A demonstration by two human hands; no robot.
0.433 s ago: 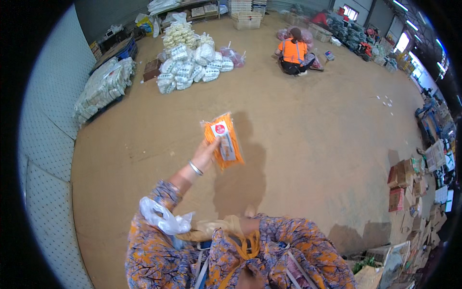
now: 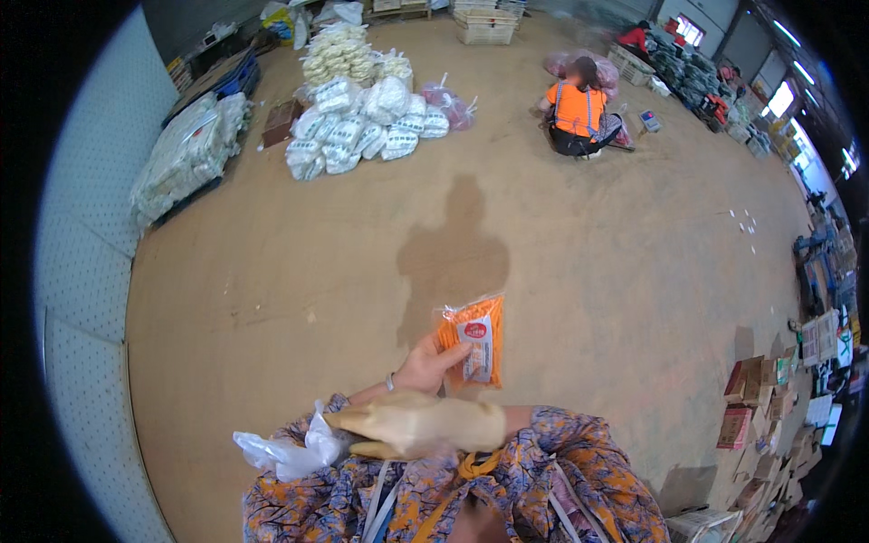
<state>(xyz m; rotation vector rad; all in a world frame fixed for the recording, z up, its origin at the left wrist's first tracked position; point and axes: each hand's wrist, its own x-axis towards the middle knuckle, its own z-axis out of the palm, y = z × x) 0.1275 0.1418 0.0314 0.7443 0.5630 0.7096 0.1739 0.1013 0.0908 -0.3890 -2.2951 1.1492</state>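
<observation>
Brown concrete floor (image 2: 299, 271) fills nearly everything I see, dusty and scuffed, with a darker stain (image 2: 457, 249) in the middle and a pale perforated wall (image 2: 86, 299) curving down the left side. This is a big warehouse hall, with bright windows at the far right corner.

At the far left of the floor I see a heap of white filled sacks (image 2: 358, 127), and beside it a long stack of wrapped bundles (image 2: 186, 154) on a dark pallet by the wall. A person in an orange vest (image 2: 577, 109) sits on the floor at the far side, well apart from me. Cardboard boxes (image 2: 751, 407) line the right edge, some open, though I cannot tell what is in them. Pale crates (image 2: 489, 27) stand at the far end.

Close in, my left hand (image 2: 430, 362) is out over the floor, fingers pinched on the lower left edge of an orange packet (image 2: 475, 342) with a white and red label. The packet hangs in the air just above the stain's near edge. My right hand (image 2: 421, 425) wears a tan glove and lies across my chest; I cannot tell whether it grips anything. A crumpled clear plastic bag (image 2: 290, 448) sits just beside the glove's fingertips.
</observation>
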